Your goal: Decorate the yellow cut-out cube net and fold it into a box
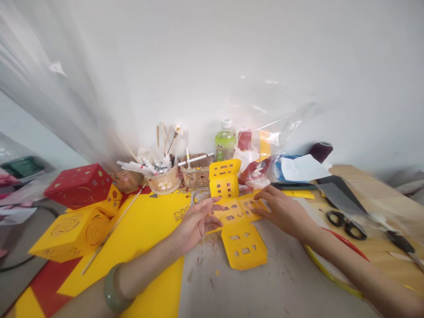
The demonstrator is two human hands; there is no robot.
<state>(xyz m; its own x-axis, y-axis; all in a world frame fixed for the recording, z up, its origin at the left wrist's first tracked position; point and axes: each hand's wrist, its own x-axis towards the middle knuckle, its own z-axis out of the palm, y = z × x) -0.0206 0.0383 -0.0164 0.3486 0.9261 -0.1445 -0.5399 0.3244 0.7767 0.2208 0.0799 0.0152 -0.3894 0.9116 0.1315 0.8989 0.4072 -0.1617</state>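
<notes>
So the yellow cut-out (236,226) sits right between the two hands, a cross-shaped card full of little punched shapes. Its long axis runs away from the person, far end pointing toward the green bottle (224,143), near end back at them and angled a bit right. The far panels tilt up beyond the hands; the shorter arm goes hand to hand. Right hand (278,210) holds the right panel between thumb and fingers. Left hand (200,218) is half curled at the left panel, can't tell if it's actually pinching. Yellow sheet (149,247) under the left forearm, black-handled scissors (345,222) on the desk (357,176) right of the right hand.
</notes>
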